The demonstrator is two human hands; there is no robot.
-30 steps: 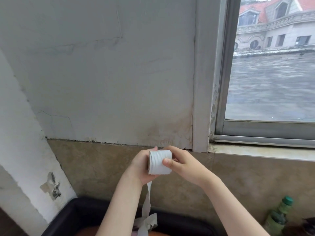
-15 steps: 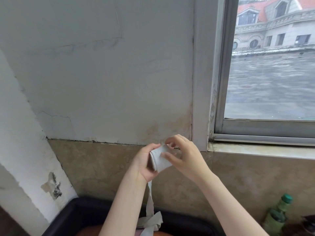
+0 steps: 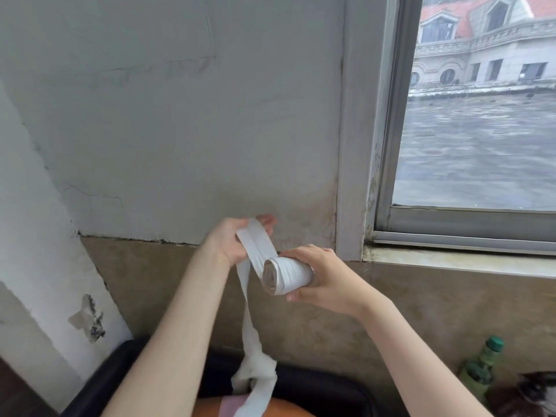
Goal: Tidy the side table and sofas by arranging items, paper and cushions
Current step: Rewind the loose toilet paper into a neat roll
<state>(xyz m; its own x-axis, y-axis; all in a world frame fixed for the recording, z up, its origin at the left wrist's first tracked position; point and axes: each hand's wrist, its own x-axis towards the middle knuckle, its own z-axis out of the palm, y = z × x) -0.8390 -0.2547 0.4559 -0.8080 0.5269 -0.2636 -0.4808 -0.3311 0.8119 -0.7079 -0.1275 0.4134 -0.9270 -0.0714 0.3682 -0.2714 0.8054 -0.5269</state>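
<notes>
While winding, the right hand [image 3: 328, 281] is gripping the paper roll [image 3: 285, 275] chest-high before the wall | left hand [image 3: 231, 242] is pinching the loose strip [image 3: 255, 242], up-left | tail is hanging toward the sofa [image 3: 316, 389].

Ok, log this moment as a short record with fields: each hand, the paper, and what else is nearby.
left hand: holds the loose strip up, near the wall
right hand: grips the paper roll, its open end toward the camera
strip: runs from the roll over the left hand, then hangs to a crumpled end below
bottle: green, capped, upright at lower right
window: right, shut
</notes>
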